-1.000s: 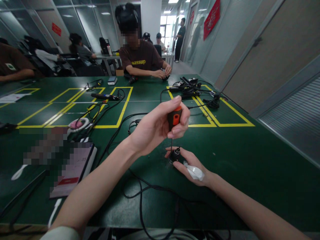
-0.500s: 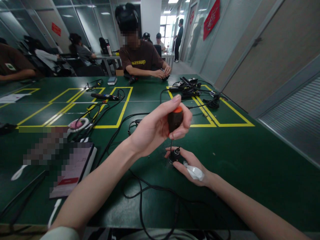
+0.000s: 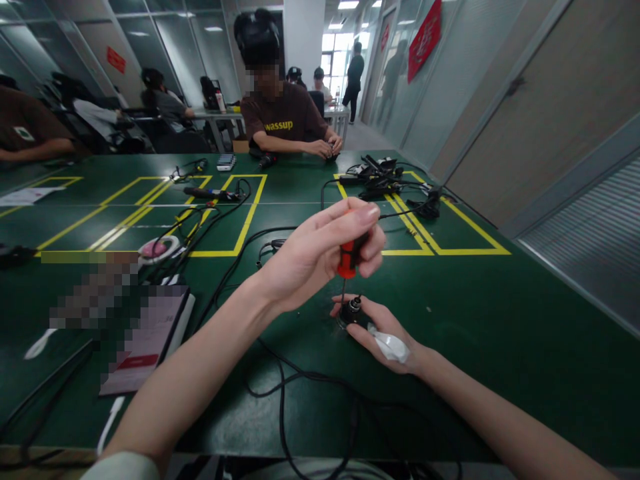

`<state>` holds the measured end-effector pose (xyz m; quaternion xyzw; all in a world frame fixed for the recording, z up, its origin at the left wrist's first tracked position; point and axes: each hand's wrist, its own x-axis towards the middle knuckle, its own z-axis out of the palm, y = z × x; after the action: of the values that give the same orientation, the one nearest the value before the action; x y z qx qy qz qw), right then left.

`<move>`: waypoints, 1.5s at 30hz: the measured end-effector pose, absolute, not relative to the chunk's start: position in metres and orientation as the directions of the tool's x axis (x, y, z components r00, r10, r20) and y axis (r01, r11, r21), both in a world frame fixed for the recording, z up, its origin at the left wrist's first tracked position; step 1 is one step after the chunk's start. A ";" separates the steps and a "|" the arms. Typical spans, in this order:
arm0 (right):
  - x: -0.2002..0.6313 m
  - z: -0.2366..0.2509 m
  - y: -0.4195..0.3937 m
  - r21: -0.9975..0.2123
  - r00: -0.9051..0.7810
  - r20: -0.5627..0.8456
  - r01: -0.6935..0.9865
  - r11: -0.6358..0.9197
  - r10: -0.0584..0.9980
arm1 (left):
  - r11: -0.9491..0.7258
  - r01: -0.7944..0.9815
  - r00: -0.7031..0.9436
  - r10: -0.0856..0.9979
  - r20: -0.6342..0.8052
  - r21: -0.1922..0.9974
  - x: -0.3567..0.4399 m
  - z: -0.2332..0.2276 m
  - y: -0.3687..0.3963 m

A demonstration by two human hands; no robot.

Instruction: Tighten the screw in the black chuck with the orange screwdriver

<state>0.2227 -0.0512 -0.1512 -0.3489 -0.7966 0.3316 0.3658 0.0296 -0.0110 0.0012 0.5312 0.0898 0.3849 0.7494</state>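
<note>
**Screwdriver held upright over a small black part on a green table**

The left hand (image 3: 320, 257) was closed around an orange-and-black screwdriver (image 3: 349, 257), its thin shaft pointing down onto a small black part (image 3: 351, 311). The right hand (image 3: 380, 330) lay palm up on the green table (image 3: 500, 333), fingers loosely curled under that part, with a white wrap on the palm. Black cables (image 3: 280, 380) looped across the near table, below both hands. Yellow lines (image 3: 245, 223) marked boxes farther off. A co-worker (image 3: 287, 117) sat at the far side, the shirt reading "wassup". A blurred booklet (image 3: 150, 340) lay at near left.
</note>
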 end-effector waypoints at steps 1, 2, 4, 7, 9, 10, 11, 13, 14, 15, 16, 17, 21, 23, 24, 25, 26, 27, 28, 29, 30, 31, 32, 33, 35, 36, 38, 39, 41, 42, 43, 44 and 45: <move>0.223 -0.151 -0.051 -0.784 -0.491 0.352 0.311 0.538 0.797 | 0.139 -0.482 0.685 0.675 0.274 0.865 0.029 0.001 -0.011; 0.223 -0.151 -0.051 -0.784 -0.494 0.350 0.309 0.538 0.795 | 0.141 -0.479 0.687 0.675 0.270 0.866 0.029 0.002 -0.011; 0.223 -0.151 -0.051 -0.786 -0.497 0.347 0.307 0.536 0.795 | 0.154 -0.472 0.699 0.666 0.261 0.868 0.028 0.004 -0.010; 0.223 -0.151 -0.051 -0.789 -0.496 0.341 0.310 0.530 0.798 | 0.185 -0.461 0.724 0.643 0.248 0.868 0.028 0.006 -0.009; 0.223 -0.151 -0.051 -0.790 -0.496 0.339 0.311 0.528 0.800 | 0.188 -0.456 0.732 0.635 0.247 0.870 0.028 0.007 -0.008; 0.223 -0.151 -0.051 -0.790 -0.494 0.339 0.311 0.528 0.800 | 0.187 -0.454 0.734 0.633 0.246 0.871 0.029 0.006 -0.008; 0.223 -0.151 -0.051 -0.791 -0.493 0.339 0.312 0.526 0.801 | 0.188 -0.452 0.737 0.630 0.246 0.872 0.029 0.006 -0.008; 0.223 -0.150 -0.052 -0.792 -0.490 0.335 0.317 0.522 0.805 | 0.196 -0.451 0.741 0.626 0.243 0.871 0.029 0.005 -0.008; 0.223 -0.150 -0.052 -0.791 -0.490 0.334 0.318 0.522 0.805 | 0.201 -0.450 0.743 0.625 0.240 0.870 0.029 0.005 -0.008; 0.223 -0.150 -0.052 -0.791 -0.491 0.335 0.317 0.523 0.804 | 0.204 -0.451 0.742 0.626 0.238 0.869 0.028 0.005 -0.008; 0.223 -0.149 -0.052 -0.790 -0.493 0.337 0.315 0.526 0.802 | 0.206 -0.451 0.742 0.627 0.236 0.869 0.028 0.004 -0.008; 0.223 -0.149 -0.052 -0.789 -0.496 0.339 0.313 0.529 0.800 | 0.205 -0.448 0.742 0.628 0.234 0.870 0.028 0.004 -0.008; 0.223 -0.149 -0.052 -0.791 -0.491 0.340 0.312 0.526 0.802 | 0.167 -0.467 0.711 0.654 0.257 0.868 0.029 0.001 -0.010; 0.222 -0.149 -0.051 -0.792 -0.490 0.337 0.314 0.524 0.804 | 0.154 -0.495 0.683 0.678 0.273 0.855 0.030 0.000 -0.011; 0.222 -0.149 -0.051 -0.790 -0.490 0.340 0.314 0.526 0.803 | 0.156 -0.503 0.675 0.685 0.274 0.850 0.030 0.000 -0.011; 0.222 -0.149 -0.051 -0.788 -0.489 0.344 0.314 0.530 0.801 | 0.164 -0.504 0.677 0.685 0.269 0.848 0.030 0.000 -0.012; 0.222 -0.148 -0.051 -0.786 -0.488 0.348 0.313 0.533 0.800 | 0.172 -0.498 0.684 0.681 0.263 0.850 0.030 0.001 -0.012; 0.222 -0.148 -0.051 -0.785 -0.489 0.350 0.312 0.535 0.799 | 0.178 -0.487 0.694 0.674 0.255 0.855 0.030 0.002 -0.012; 0.222 -0.147 -0.052 -0.785 -0.489 0.352 0.310 0.536 0.798 | 0.181 -0.473 0.703 0.668 0.245 0.862 0.030 0.003 -0.011; 0.221 -0.147 -0.052 -0.787 -0.490 0.349 0.310 0.534 0.799 | 0.182 -0.460 0.710 0.663 0.237 0.869 0.029 0.004 -0.011; 0.221 -0.146 -0.052 -0.788 -0.491 0.344 0.311 0.531 0.800 | 0.183 -0.451 0.715 0.660 0.231 0.874 0.029 0.005 -0.011; 0.221 -0.146 -0.052 -0.790 -0.491 0.340 0.314 0.527 0.802 | 0.184 -0.445 0.717 0.660 0.226 0.876 0.028 0.006 -0.010; 0.221 -0.146 -0.052 -0.790 -0.490 0.338 0.316 0.525 0.803 | 0.186 -0.444 0.716 0.661 0.222 0.877 0.028 0.006 -0.010; 0.221 -0.146 -0.051 -0.790 -0.488 0.338 0.318 0.524 0.805 | 0.186 -0.444 0.716 0.662 0.223 0.876 0.029 0.007 -0.010; 0.221 -0.146 -0.051 -0.789 -0.486 0.338 0.320 0.524 0.806 | 0.185 -0.452 0.716 0.658 0.231 0.872 0.029 0.007 -0.009; 0.221 -0.147 -0.051 -0.789 -0.486 0.339 0.319 0.524 0.806 | 0.186 -0.455 0.718 0.655 0.235 0.871 0.029 0.006 -0.009; 0.221 -0.147 -0.051 -0.793 -0.490 0.332 0.318 0.519 0.806 | 0.184 -0.458 0.721 0.649 0.242 0.870 0.030 0.006 -0.010; 0.221 -0.147 -0.051 -0.795 -0.492 0.330 0.316 0.518 0.806 | 0.184 -0.458 0.722 0.648 0.244 0.870 0.030 0.005 -0.010; 0.221 -0.147 -0.051 -0.795 -0.490 0.333 0.314 0.519 0.806 | 0.184 -0.465 0.715 0.655 0.245 0.866 0.031 0.003 -0.010; 0.221 -0.147 -0.051 -0.794 -0.489 0.334 0.314 0.520 0.806 | 0.181 -0.475 0.706 0.663 0.250 0.861 0.031 0.003 -0.011; 0.221 -0.147 -0.052 -0.793 -0.489 0.336 0.315 0.522 0.805 | 0.177 -0.490 0.693 0.673 0.258 0.853 0.031 0.002 -0.011; 0.221 -0.147 -0.052 -0.792 -0.487 0.337 0.316 0.522 0.806 | 0.172 -0.504 0.680 0.683 0.267 0.846 0.031 0.001 -0.012; 0.221 -0.147 -0.052 -0.791 -0.486 0.337 0.318 0.523 0.806 | 0.166 -0.514 0.669 0.692 0.272 0.842 0.030 0.001 -0.012</move>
<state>0.2211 -0.0517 -0.1471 -0.3542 -0.7936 0.3365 0.3627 0.0305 -0.0117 0.0011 0.5090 0.0877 0.3975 0.7585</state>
